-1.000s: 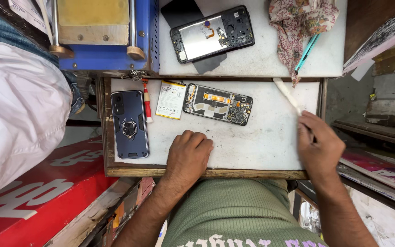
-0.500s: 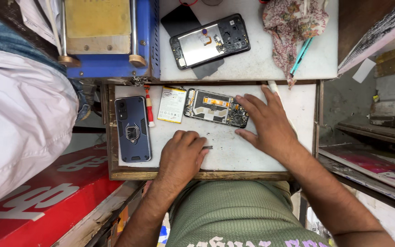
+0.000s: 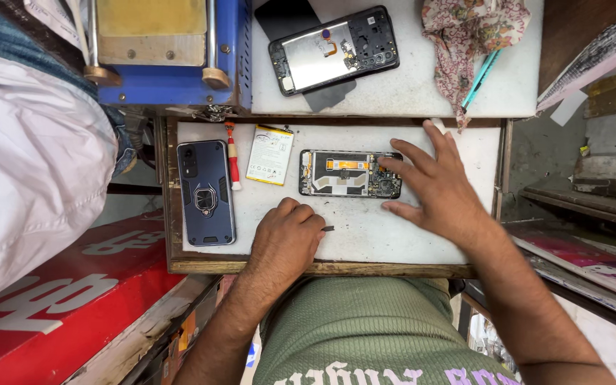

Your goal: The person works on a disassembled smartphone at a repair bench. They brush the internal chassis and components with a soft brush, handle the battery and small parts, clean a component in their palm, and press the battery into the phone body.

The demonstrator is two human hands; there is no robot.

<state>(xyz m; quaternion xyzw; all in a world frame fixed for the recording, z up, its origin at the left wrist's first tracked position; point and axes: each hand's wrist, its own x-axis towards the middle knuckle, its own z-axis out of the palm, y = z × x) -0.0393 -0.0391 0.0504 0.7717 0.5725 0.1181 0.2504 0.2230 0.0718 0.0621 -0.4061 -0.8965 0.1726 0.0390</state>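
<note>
An opened phone [image 3: 349, 173], its back cover off so the circuit board and copper-coloured parts show, lies flat and lengthwise near the middle of the white counter [image 3: 393, 235] in the wooden tray. The right hand [image 3: 440, 187] rests at the phone's right end: its fingers [image 3: 399, 162] are spread wide, the index tip touching the top right corner of the phone, the thumb lying on the counter just below that end, and nothing is clasped in it. The left hand [image 3: 286, 239] sits on the counter below the phone and apart from it, its fingers curled into a loose fist. A small dark tip [image 3: 328, 229] pokes out beside its knuckles; whether the fingers grip it cannot be told.

Just left of the opened phone lies a flat pale battery [image 3: 270, 155] with a yellow top edge, slightly tilted. Beside that is a thin red-handled screwdriver [image 3: 233, 162], lying along the tray. Further left, near the tray's edge, a dark blue phone in a rugged case [image 3: 206, 192] with a ring holder lies face down.

On the upper white shelf [image 3: 408, 89], beyond the tray, a second opened phone [image 3: 334, 50] lies at a slant over a dark cover. To its right are a crumpled patterned cloth [image 3: 468, 32] and a teal pen [image 3: 480, 78]. A blue machine [image 3: 172, 53] with a yellowish plate stands at upper left.
</note>
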